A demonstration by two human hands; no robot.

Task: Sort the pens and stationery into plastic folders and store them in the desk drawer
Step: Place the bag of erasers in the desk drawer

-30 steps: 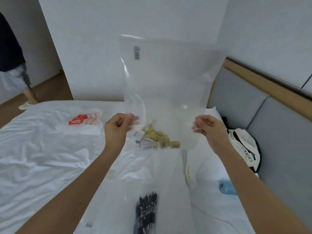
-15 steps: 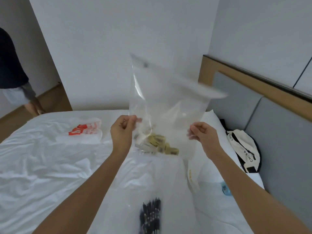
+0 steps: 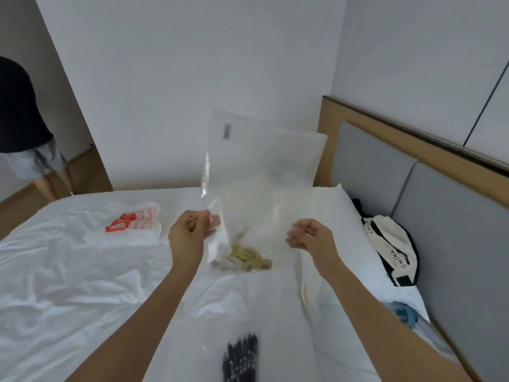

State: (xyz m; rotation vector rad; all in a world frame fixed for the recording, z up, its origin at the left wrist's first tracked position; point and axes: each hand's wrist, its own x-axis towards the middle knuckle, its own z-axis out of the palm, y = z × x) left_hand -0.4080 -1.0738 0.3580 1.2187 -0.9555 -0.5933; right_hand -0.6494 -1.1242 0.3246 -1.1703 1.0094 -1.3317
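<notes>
Holding a clear folder (image 3: pixel 264 172) upright over the bed (image 3: pixel 68 271), my left hand (image 3: pixel 190 238) and right hand (image 3: pixel 311 238) pinch its sides, clips (image 3: pixel 245 257) heaped between them.

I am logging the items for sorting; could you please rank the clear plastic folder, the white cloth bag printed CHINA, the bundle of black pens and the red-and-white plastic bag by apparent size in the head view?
1. Clear plastic folder
2. White cloth bag printed CHINA
3-4. Red-and-white plastic bag and bundle of black pens: they look alike; the pens are nearer and cut off by the frame.
</notes>
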